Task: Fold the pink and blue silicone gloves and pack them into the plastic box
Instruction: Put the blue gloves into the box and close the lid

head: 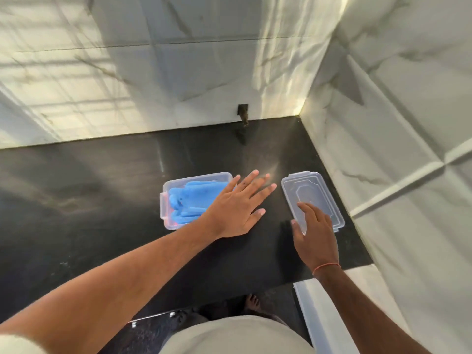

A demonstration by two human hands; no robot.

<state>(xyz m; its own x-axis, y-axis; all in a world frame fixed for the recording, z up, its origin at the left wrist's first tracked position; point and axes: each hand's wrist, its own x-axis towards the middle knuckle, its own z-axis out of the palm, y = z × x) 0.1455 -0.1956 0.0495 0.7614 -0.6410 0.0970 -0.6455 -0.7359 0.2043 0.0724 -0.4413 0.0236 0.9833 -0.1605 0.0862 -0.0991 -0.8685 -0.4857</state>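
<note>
A clear plastic box (166, 190) sits on the black counter. Folded blue silicone gloves (190, 199) fill it, and a bit of pink glove (171, 223) shows at its near left corner, under the blue. My left hand (236, 208) hovers with fingers spread over the box's right end and the counter beside it, holding nothing. To the right lies the clear lid (310, 190), flat on the counter. My right hand (315, 232) rests on the lid's near end, fingertips on its top and thumb at its left edge.
The black counter (102, 200) meets white marble walls (398, 149) at the back and right, forming a corner. A small dark fitting (243, 114) sticks out of the back wall. The counter's front edge runs just below my right wrist.
</note>
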